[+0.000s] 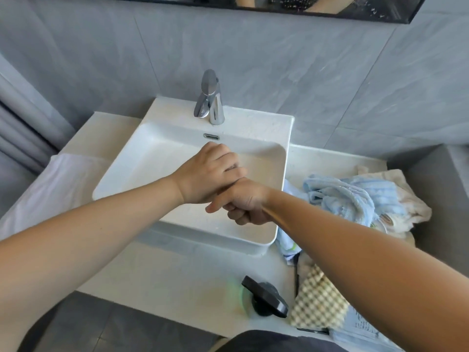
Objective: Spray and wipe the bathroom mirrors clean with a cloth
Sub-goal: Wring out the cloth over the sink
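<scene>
Head view | left hand (pixel 208 174) touching right hand (pixel 243 201) | over sink (pixel 253 128)

So the sink (pixel 121 179) sits on the counter (pixel 177 288) with the faucet (pixel 210 97) behind its bowl and the mirror (pixel 330 11) up on the wall behind that. Both hands (pixel 223 184) are touching over the bowl, a pile of cloths (pixel 355 196) is right of the sink, a towel (pixel 55 184) left, and the spray bottle (pixel 266 295) is in front.

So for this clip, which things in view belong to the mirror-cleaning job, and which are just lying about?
Belong to the job:
- black-framed wall mirror
- light blue terry cloth on the counter
- black spray trigger head, bottle hidden
- left hand and right hand, crossed over the basin, holding nothing visible

Just lying about:
- chrome faucet
- white square basin
- cream checked cloth
- folded white towel
</scene>
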Tool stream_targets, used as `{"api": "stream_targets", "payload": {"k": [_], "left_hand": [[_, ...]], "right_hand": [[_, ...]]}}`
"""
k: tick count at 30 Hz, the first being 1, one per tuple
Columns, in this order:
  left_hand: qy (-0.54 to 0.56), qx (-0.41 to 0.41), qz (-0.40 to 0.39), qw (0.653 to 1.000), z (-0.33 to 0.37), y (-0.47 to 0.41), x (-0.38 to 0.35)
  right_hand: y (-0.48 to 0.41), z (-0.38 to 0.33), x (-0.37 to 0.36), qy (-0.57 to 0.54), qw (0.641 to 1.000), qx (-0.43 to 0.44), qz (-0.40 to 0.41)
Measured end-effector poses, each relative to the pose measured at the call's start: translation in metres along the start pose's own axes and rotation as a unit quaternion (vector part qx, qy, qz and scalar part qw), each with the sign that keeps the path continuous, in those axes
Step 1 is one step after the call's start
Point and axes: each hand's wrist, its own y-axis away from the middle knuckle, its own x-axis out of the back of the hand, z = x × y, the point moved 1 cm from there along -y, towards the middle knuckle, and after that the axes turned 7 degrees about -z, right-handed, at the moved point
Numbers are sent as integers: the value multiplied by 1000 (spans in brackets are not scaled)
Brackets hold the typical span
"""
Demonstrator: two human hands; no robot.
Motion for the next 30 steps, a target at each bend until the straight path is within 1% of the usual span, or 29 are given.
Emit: {"api": "stream_targets", "payload": {"k": [3,7,10,12,13,17,20,22,24,27,30], "left_hand": [[-20,-4,-27,999,-11,-7,-12],[-41,-3,-109,993,-10,-16,-34],[2,52,-195,980,-8,-17,-50],[51,101,-263,958,-8,-16,-57],[57,127,-281,950,-8,-15,-62],[67,169,-305,935,-5,-18,-63],[82,164,-321,929,-4,-19,-64],[78,167,-328,927,-6,-18,-67],[75,177,-354,915,-7,-16,-69],[45,188,-385,902,-8,-17,-70],[32,191,-398,897,-9,-18,-70]], "right_hand": [[-12,0,6,32,996,-32,77],[-26,3,12,90,983,-86,138],[-34,4,15,114,976,-93,162],[-38,4,18,160,966,-96,177],[-41,5,20,182,962,-95,181],[-47,7,26,214,956,-71,187],[-51,4,26,231,954,-40,186],[-54,5,25,259,947,-56,181],[-56,6,25,289,936,-80,184],[-56,3,23,336,918,-82,193],[-60,3,23,369,904,-76,202]]}}
